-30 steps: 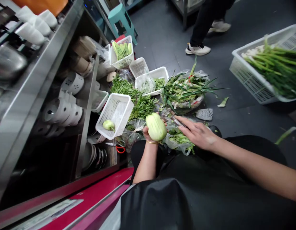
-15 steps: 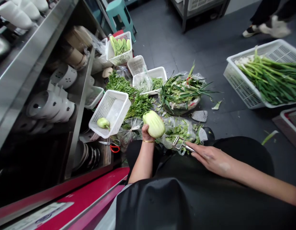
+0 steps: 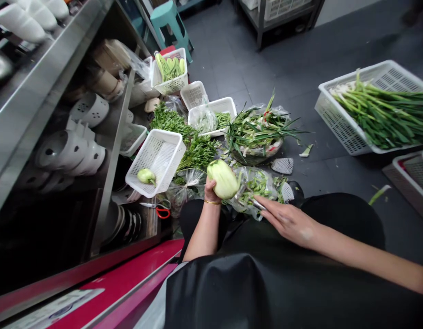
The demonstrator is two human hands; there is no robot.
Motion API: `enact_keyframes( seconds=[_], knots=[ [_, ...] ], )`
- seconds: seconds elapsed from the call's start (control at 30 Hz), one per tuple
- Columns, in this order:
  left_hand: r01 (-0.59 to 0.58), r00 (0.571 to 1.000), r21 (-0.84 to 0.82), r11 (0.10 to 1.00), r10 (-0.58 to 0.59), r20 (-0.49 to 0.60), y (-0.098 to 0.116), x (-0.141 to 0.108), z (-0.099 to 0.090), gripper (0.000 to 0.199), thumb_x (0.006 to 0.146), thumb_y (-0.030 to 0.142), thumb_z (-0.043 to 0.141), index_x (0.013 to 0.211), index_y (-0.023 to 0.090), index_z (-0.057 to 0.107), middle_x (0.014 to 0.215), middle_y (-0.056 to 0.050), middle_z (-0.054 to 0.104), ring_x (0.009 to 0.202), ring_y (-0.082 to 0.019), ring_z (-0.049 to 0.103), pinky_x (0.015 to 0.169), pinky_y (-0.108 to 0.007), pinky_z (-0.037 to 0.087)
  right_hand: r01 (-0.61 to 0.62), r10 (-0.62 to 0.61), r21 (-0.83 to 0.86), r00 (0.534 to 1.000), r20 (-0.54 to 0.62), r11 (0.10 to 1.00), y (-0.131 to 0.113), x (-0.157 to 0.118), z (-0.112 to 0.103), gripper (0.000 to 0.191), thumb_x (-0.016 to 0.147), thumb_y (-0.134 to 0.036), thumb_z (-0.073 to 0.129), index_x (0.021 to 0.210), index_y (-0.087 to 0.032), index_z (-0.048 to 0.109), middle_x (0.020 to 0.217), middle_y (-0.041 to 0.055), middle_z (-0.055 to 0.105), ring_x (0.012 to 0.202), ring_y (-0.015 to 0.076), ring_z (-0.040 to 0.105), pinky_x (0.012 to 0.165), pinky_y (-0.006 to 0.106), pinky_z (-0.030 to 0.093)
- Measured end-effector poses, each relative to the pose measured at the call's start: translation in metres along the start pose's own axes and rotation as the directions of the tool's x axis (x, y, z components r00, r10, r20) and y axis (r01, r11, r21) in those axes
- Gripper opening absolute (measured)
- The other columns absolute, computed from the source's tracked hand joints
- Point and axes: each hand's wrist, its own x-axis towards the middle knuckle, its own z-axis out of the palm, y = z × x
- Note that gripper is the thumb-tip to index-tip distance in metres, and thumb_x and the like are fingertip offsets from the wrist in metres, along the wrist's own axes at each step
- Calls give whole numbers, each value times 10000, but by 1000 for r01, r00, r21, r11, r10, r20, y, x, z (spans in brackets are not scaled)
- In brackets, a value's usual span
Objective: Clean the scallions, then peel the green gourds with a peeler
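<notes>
My left hand (image 3: 212, 191) is closed around a large, pale green eggplant (image 3: 223, 179), mostly peeled with some darker streaks. A metal peeler (image 3: 258, 204) is gripped in my right hand (image 3: 287, 220), its blurred head up against the eggplant's right side. Below them lies a clear plastic bag (image 3: 254, 185) full of green peelings and scraps. To the left, a white basket (image 3: 172, 157) holds one smaller green eggplant (image 3: 146, 176) with its stem. Red-handled scissors (image 3: 162, 211) lie beside that basket.
Leafy greens (image 3: 199, 148) and a heap of scallion trimmings (image 3: 261, 130) lie on the floor ahead. A large white crate (image 3: 341, 130) of scallions stands at the right. Steel shelving (image 3: 118, 119) with white bowls borders the left. A teal stool (image 3: 168, 25) stands farther back.
My right hand has moved left, bringing the peeler from apart to the eggplant's side. The eggplant has shifted slightly right. The person walking at the far right has mostly left the view.
</notes>
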Motion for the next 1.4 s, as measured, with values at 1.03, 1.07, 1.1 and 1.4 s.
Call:
enact_keyframes(
  seconds=[1.03, 1.07, 1.1, 1.4],
  knots=[
    [19, 906, -376, 927, -174, -385, 30, 19, -19, 520, 702, 601, 502, 1019, 201, 601, 909, -92, 651, 897, -243, 624, 791, -405, 523, -144, 159, -192, 985, 67, 971, 49, 45, 7, 401, 926, -326, 373, 1226, -153, 574, 942, 121, 723, 800, 250, 694, 721, 362, 541],
    [12, 896, -384, 923, -180, -405, 29, 21, -21, 498, 708, 589, 501, 1011, 208, 603, 905, -85, 652, 887, -239, 625, 792, -410, 524, -124, 121, -164, 992, -24, 979, 44, 52, 10, 422, 937, -336, 357, 1269, -151, 539, 1040, 132, 705, 876, 252, 688, 770, 368, 540],
    [4, 889, -388, 921, -181, -420, 27, 22, -23, 479, 716, 577, 500, 1006, 211, 606, 905, -79, 654, 879, -236, 626, 792, -414, 525, -72, 58, -121, 992, -115, 990, 37, 60, 13, 438, 947, -344, 343, 1306, -151, 503, 1148, 136, 669, 971, 247, 667, 835, 368, 529],
    [-48, 857, -367, 929, -150, -492, 18, 31, -22, 418, 728, 513, 547, 1015, 220, 629, 990, -59, 682, 992, -255, 633, 859, -453, 508, 44, -38, -162, 998, 44, 986, 64, 67, 53, 462, 950, -347, 323, 1365, -177, 437, 1132, 138, 668, 966, 245, 663, 769, 358, 532]
  ],
)
